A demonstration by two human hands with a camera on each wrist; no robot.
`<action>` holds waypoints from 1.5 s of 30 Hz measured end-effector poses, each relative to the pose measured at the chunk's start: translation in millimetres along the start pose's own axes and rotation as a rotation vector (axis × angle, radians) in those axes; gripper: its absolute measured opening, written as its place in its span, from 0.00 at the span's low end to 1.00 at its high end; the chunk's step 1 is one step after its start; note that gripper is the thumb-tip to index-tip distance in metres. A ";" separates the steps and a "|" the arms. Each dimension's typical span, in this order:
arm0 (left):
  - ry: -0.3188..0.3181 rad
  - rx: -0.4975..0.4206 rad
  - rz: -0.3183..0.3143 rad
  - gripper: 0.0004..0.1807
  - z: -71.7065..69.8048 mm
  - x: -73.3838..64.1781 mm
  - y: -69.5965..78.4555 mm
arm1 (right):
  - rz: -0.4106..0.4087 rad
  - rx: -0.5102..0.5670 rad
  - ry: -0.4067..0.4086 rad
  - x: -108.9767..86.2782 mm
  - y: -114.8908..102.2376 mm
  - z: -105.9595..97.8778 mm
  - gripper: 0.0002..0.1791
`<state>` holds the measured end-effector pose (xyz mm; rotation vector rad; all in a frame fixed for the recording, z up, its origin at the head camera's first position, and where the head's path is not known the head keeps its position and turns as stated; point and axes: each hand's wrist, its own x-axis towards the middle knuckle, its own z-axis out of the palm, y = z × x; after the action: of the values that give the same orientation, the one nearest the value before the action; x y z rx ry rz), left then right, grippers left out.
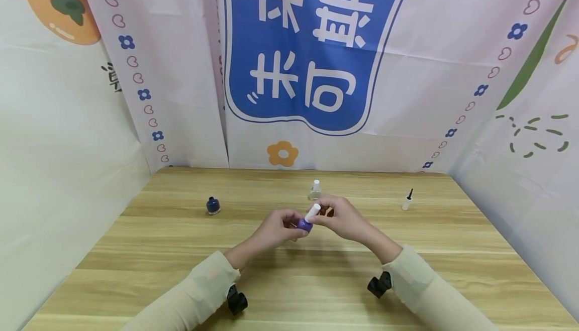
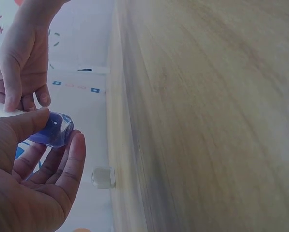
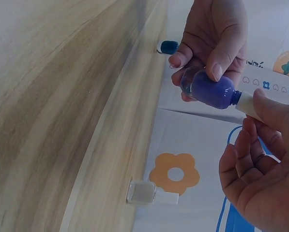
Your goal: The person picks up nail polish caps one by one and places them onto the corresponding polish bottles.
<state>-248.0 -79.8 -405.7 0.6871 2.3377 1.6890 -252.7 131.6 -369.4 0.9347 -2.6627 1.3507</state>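
Observation:
A purple nail polish bottle [image 1: 304, 225] is held above the wooden table, tilted toward the right. My left hand [image 1: 281, 228] pinches its glass body between thumb and fingers. With thumb and fingertips my right hand [image 1: 340, 217] grips the bottle's white cap [image 1: 313, 212]. In the right wrist view a bit of purple threaded neck [image 3: 236, 98] shows between the purple glass [image 3: 212, 90] and the cap, which sits at the neck's end. The left wrist view shows both hands close together around the bottle.
A clear nail polish bottle with a white cap [image 1: 315, 190] stands just beyond my hands. At the left is an uncapped dark blue bottle [image 1: 213, 205]. A white cap with its dark brush pointing up [image 1: 407, 201] stands at the right. Printed cloth [image 1: 181, 70] encloses the table.

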 end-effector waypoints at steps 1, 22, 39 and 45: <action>0.002 0.000 -0.002 0.11 -0.1 0.2 -0.2 | 0.001 -0.002 0.001 0.0 0.0 0.2 0.04; 0.012 -0.007 0.006 0.10 3.2 0.8 -3.0 | 0.069 0.050 0.105 -1.1 12.2 20.1 0.14; -0.042 -0.073 -0.083 0.14 -4.3 3.4 2.6 | -0.011 0.282 -0.135 0.1 10.2 -11.8 0.18; -0.061 -0.085 -0.067 0.15 -2.4 3.8 3.4 | -0.028 0.281 -0.179 0.1 9.0 -10.7 0.17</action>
<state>-251.5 -79.2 -401.3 0.6283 2.2090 1.7024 -260.0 143.4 -369.3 1.1667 -2.6135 1.7455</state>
